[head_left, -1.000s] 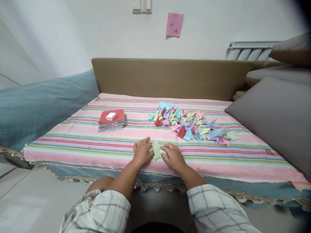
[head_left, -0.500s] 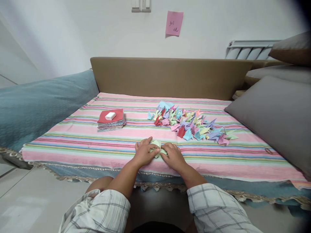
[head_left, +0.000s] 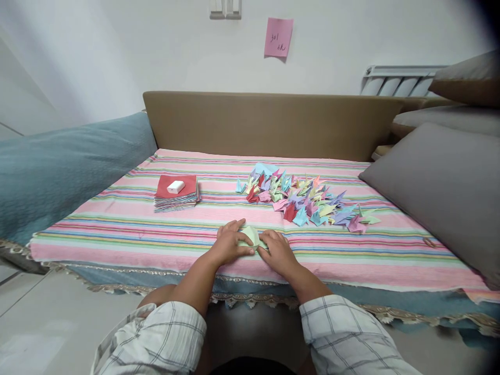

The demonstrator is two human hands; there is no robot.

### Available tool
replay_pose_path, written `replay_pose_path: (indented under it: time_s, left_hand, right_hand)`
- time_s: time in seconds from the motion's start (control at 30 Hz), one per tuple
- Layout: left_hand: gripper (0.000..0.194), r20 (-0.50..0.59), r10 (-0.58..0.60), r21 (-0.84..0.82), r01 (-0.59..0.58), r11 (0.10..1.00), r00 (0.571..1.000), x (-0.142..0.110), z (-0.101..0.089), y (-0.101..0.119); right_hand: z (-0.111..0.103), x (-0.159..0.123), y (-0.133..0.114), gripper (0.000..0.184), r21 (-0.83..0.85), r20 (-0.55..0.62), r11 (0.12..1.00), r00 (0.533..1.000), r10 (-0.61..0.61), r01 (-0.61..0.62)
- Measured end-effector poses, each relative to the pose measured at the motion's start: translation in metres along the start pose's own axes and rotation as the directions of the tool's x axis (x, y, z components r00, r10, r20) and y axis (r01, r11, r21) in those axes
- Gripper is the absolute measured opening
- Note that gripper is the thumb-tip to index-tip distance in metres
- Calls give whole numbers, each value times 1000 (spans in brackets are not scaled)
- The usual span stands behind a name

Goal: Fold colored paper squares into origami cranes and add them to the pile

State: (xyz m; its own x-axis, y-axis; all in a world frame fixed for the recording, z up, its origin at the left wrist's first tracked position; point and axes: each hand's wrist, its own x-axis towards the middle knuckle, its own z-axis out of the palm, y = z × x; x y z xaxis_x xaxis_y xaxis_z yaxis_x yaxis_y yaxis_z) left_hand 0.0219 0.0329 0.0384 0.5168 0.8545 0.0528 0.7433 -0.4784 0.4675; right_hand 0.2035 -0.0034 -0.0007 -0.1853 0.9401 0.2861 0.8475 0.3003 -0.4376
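Note:
A pale green sheet of origami paper [head_left: 252,235], partly folded, lies on the striped cloth near the front edge. My left hand [head_left: 230,245] grips its left side, the thumb along the near edge and the fingers toward the far side. On the right side, my right hand [head_left: 278,252] pinches the paper between thumb and fingers. Fingers cover parts of both sides of the sheet, so some folds are hidden. Beyond the hands lies a heap of folded paper cranes [head_left: 300,200] in many colours.
A stack of paper squares [head_left: 177,200], red on top, stands at the left with a white block [head_left: 175,186] on it. Grey cushions [head_left: 433,182] fill the right side. A brown backrest [head_left: 258,125] runs behind the striped cloth [head_left: 117,229].
The upright flap at the middle of the green paper now lies flatter and wider. My left thumb has shifted slightly down toward the near edge; my right hand has barely moved.

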Motion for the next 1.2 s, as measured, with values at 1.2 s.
replay_pose_path:
  time_s: [1.2]
  left_hand:
    - [18, -92, 131, 14, -131, 991, 987, 7, 3, 10]
  right_hand:
    - [-26, 5, 16, 20, 344, 22, 938, 999, -48, 37]
